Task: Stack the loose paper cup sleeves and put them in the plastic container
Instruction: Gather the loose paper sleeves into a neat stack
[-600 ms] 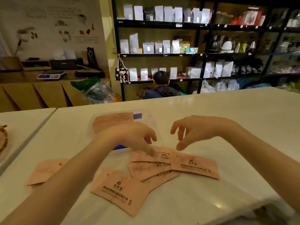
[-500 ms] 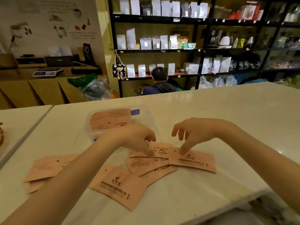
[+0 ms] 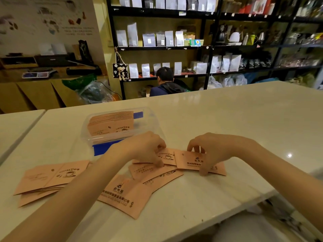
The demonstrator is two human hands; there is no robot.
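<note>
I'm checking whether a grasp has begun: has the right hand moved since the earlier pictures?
Yes. The right hand has dropped toward the table onto the rightmost sleeve, its fingers now pinching it instead of hovering above.

— Where does the view sit?
— On the person's head, looking forward and down across the white counter (image 3: 227,119), wide-angle, the edges bowed.
— How near?
— Close over both forearms; the shelves (image 3: 192,48) stand far beyond.
— Any second view?
— Only this one, so nothing is shared.
</note>
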